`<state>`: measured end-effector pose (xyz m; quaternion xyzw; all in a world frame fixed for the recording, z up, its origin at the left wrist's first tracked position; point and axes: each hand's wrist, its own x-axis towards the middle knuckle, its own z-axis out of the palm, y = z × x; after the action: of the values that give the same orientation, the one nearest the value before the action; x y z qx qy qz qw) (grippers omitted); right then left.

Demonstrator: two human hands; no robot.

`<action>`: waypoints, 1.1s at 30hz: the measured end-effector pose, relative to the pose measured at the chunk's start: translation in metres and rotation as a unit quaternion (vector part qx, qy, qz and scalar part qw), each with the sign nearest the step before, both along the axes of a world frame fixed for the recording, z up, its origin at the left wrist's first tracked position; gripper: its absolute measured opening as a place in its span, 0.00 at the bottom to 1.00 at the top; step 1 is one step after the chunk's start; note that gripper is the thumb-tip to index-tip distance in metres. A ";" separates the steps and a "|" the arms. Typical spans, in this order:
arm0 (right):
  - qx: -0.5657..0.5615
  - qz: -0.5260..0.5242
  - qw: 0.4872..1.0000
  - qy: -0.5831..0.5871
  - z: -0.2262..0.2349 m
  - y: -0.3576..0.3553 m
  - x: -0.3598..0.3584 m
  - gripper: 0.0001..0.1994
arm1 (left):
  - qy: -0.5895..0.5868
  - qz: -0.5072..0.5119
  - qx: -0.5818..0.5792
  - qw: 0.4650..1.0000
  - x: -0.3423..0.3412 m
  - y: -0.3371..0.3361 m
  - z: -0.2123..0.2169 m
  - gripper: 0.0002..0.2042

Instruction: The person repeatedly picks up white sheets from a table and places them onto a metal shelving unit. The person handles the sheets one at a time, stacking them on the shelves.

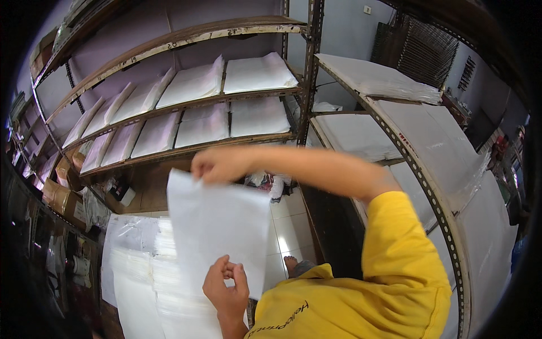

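Metal shelves (186,107) of white stacks behind sheet (220,226) pinched by left hand (226,285) and right hand (217,164).

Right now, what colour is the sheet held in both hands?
Plain white; the sheet shows best in the head view.

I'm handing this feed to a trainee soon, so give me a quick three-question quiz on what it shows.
1. True or false: both hands hold the white sheet.
2. Which hand pinches the sheet's top corner?
3. The paper stack below the sheet lies: A) on a shelf, B) low, beside the person's left hand.

Key:
1. True.
2. The right hand, reaching across.
3. B.
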<state>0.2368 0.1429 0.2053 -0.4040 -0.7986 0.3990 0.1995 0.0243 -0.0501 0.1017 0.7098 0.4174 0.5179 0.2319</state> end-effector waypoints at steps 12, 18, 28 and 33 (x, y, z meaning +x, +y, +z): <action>0.196 -0.552 0.810 0.009 0.219 -0.108 0.434 0.13 | 0.034 0.031 -0.110 0.993 0.006 0.018 -0.059 0.13; 0.187 -0.728 0.649 0.116 0.182 -0.148 0.513 0.07 | 0.036 0.020 -0.141 0.989 0.014 0.027 -0.070 0.13; 0.127 -0.776 0.611 0.094 0.117 -0.120 0.502 0.06 | 0.056 -0.010 -0.141 0.988 0.025 0.027 -0.069 0.12; 0.113 -0.777 0.618 0.042 0.120 -0.122 0.489 0.03 | 0.070 0.016 -0.124 0.990 0.017 0.017 -0.075 0.11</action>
<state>0.7256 0.0214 0.3248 -0.8306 -0.2170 0.0182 0.5126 0.0410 -0.0332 0.0271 0.7030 0.5051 0.4152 0.2799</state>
